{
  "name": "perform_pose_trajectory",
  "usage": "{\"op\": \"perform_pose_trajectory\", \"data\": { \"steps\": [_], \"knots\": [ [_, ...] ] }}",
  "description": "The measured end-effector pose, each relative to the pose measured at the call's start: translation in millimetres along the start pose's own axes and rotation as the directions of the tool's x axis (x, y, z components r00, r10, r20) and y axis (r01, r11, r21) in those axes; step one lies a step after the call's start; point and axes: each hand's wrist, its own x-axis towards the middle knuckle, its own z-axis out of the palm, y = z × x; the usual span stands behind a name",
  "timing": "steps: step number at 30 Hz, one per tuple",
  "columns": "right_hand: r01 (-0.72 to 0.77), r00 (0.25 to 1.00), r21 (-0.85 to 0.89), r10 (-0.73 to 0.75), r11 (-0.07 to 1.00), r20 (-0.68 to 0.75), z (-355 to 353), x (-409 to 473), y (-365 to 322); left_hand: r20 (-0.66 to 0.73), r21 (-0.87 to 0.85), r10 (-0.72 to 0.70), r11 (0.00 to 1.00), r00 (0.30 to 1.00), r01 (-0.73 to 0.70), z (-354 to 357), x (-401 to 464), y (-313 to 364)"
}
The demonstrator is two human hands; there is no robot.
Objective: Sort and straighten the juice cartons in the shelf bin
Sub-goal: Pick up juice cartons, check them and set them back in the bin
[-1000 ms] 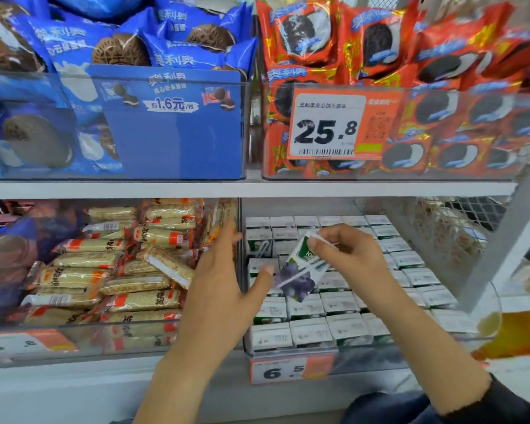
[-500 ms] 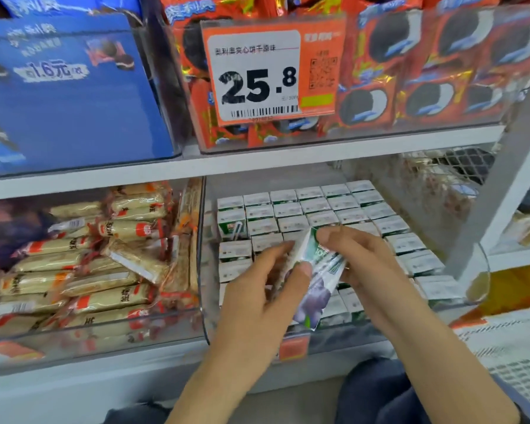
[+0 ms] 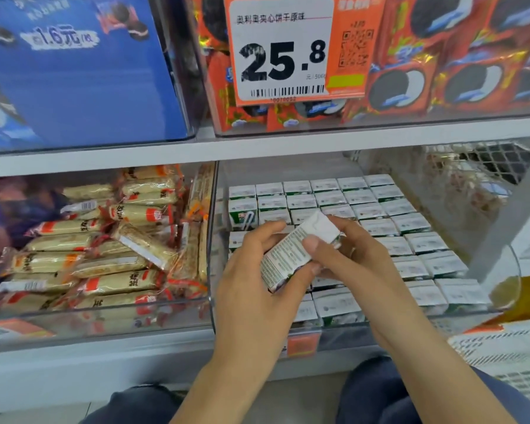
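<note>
A small white and green juice carton (image 3: 294, 250) is held tilted above the clear shelf bin (image 3: 507, 289). My left hand (image 3: 257, 289) grips its lower end, with the thumb on the printed side. My right hand (image 3: 352, 255) holds its upper end from the right, thumb across the top edge. Below the hands, several rows of juice cartons (image 3: 380, 209) stand upright in the bin, white tops up. One carton (image 3: 242, 214) at the back left shows its green front and straw. The hands hide the cartons in the bin's middle.
A clear bin of wrapped snack bars (image 3: 104, 255) sits to the left. On the shelf above are a blue cookie box (image 3: 74, 71), red cookie packs (image 3: 456, 71) and an orange 25.8 price tag (image 3: 283, 48). A wire mesh panel (image 3: 484, 166) closes the right side.
The carton has been turned in my hands: its purple fruit picture no longer shows, the printed side and white top face me. Both hands now hold it. The view moved closer.
</note>
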Motion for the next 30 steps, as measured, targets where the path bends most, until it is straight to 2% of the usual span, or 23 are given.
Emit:
{"op": "perform_pose_trajectory", "data": {
  "steps": [3,8,15,20,22,24,27,30],
  "knots": [
    [0.043,0.998,0.05,-0.041,0.998,-0.04,0.3,-1.6,1.1,0.011,0.055,0.036,0.998,0.999,-0.037,-0.1,-0.2,0.3],
    [0.063,0.993,0.028,-0.059,0.998,-0.106,-1.0,-0.7,4.3,0.095,0.12,0.038,0.992,0.995,-0.05,1.4,0.2,-4.1],
    [0.062,0.985,0.034,-0.056,0.997,-0.163,-1.0,2.3,7.9,0.112,0.127,0.056,0.989,0.992,-0.07,7.5,-0.7,-6.5],
    [0.054,0.988,0.001,-0.053,0.999,-0.142,0.8,3.2,8.0,0.111,0.11,0.019,0.993,0.994,-0.032,7.4,-1.1,-7.2],
    [0.034,0.994,-0.016,-0.036,0.999,-0.104,0.3,3.0,7.0,0.112,0.043,-0.022,0.999,0.993,0.017,6.0,-0.9,-6.1],
    [0.011,0.999,-0.04,-0.012,0.999,-0.049,-1.4,2.7,5.7,0.126,-0.121,-0.102,0.986,0.987,0.118,4.1,0.6,-3.8],
    [-0.004,0.999,0.02,0.003,1.0,0.043,-5.3,1.7,4.9,0.161,-0.351,-0.198,0.904,0.967,0.244,1.5,4.1,-1.5],
    [-0.023,0.995,0.035,0.019,0.999,0.1,-6.6,0.8,5.6,0.219,-0.475,-0.282,0.805,0.934,0.355,-0.5,6.0,-2.9]
  ]
}}
